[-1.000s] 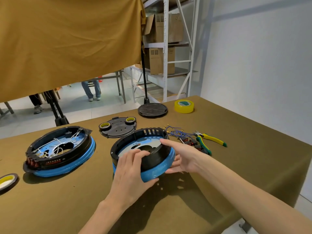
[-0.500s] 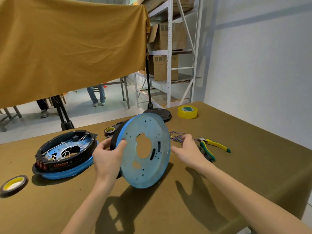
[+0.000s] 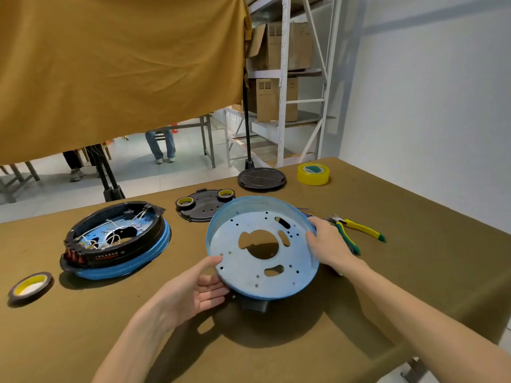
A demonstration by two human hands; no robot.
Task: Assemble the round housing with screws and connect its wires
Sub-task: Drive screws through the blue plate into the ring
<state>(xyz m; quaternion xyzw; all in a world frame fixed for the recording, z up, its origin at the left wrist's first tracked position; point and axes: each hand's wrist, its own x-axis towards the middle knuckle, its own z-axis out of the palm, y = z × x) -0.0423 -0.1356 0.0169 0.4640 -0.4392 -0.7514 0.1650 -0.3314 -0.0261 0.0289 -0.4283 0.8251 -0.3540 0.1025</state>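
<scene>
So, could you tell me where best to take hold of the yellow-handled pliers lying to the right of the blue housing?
Probably by the two yellow handles, coming from above on the right. The pliers lie flat with the handles spread towards the open table, while the right hand crowds the jaw end.

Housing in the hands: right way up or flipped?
Flipped: the housing shows its blue holed underside, with its black part underneath.

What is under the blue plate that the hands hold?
A black part shows below the blue plate, with the table visible through its holes. The rest is covered.
</scene>
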